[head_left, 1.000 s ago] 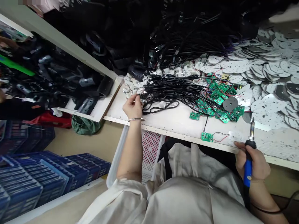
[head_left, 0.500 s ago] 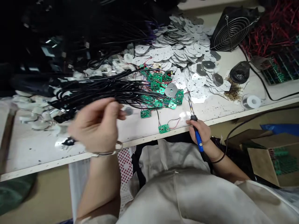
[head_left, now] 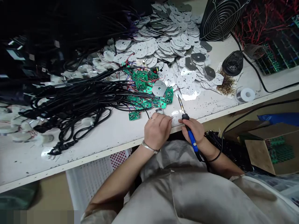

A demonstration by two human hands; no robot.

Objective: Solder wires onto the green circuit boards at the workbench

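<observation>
My right hand (head_left: pixel 195 130) is closed around the blue handle of a soldering iron (head_left: pixel 192 137), its metal tip pointing up and away over the bench. Beside it, my left hand (head_left: pixel 157 129) is closed, knuckles up, low over the bench's front edge. A small silvery coil of wire (head_left: pixel 160 110) shows just beyond its fingers and seems held in them. A black cable runs under that hand, which hides the cable's end. Just beyond lie a green circuit board (head_left: pixel 134 116) and a heap of green boards (head_left: pixel 141 79) with a grey plate (head_left: pixel 159 88) on top.
Black cables (head_left: pixel 88 93) spread left over white parts. Pale metal plates (head_left: pixel 163 46) are piled behind. At the right are a fan (head_left: pixel 221 20), a black holder (head_left: pixel 233 63), a solder spool (head_left: pixel 247 94) and red-wired boards (head_left: pixel 273 53). The iron's cord (head_left: pixel 233 119) trails right.
My left hand has swung right from above the cables to beside the iron, the small coil moving with it. It now covers the spot where a single wired board lay. The view has shifted slightly right.
</observation>
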